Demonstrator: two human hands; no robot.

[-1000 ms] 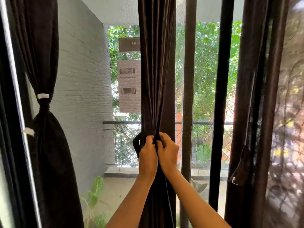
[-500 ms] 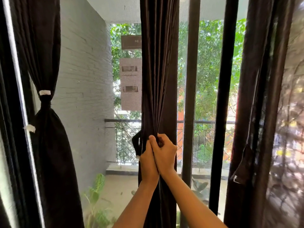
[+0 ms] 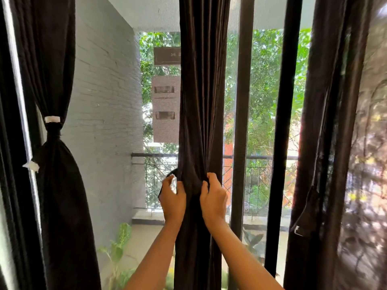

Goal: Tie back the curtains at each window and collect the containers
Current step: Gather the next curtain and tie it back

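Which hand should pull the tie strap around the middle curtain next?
Probably the left hand: it holds the dark strap beside the middle curtain, while the right hand grips the gathered folds, keeping them bunched.

High above the fingers of my left hand (image 3: 172, 198), out beyond the glass, a brown board (image 3: 167, 56) carries a few pale characters, too blurred for me to read. I can make out no other writing.

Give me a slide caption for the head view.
The left hand and right hand grip the dark brown fabric middle curtain.
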